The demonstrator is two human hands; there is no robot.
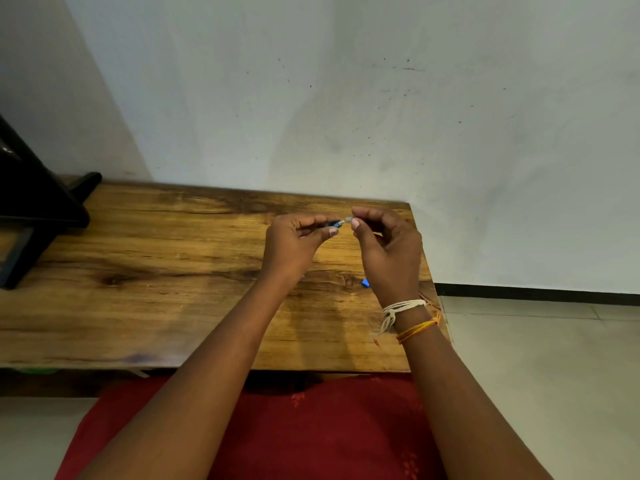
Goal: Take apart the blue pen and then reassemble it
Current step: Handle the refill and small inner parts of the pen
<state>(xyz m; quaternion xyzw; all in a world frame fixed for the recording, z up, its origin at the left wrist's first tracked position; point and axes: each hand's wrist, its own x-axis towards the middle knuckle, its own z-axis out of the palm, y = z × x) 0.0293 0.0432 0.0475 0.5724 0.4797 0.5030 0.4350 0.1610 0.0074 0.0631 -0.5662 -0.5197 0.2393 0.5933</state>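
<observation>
Above the table's [145, 237] right edge, the left hand [294, 244] pinches the blue pen [334, 223]; the right hand [388, 247] pinches its pale tip piece. Probably separating or joining them; next needs a straight, steady pull.

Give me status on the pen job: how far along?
Done: at least one piece is off; a small blue piece lies on the wooden table beside the right wrist. In hand: the left hand pinches the blue pen body, the right hand pinches a pale part at its tip. Pulling out or pushing in, cannot tell. Left: joining the parts and refitting the loose piece.
</observation>
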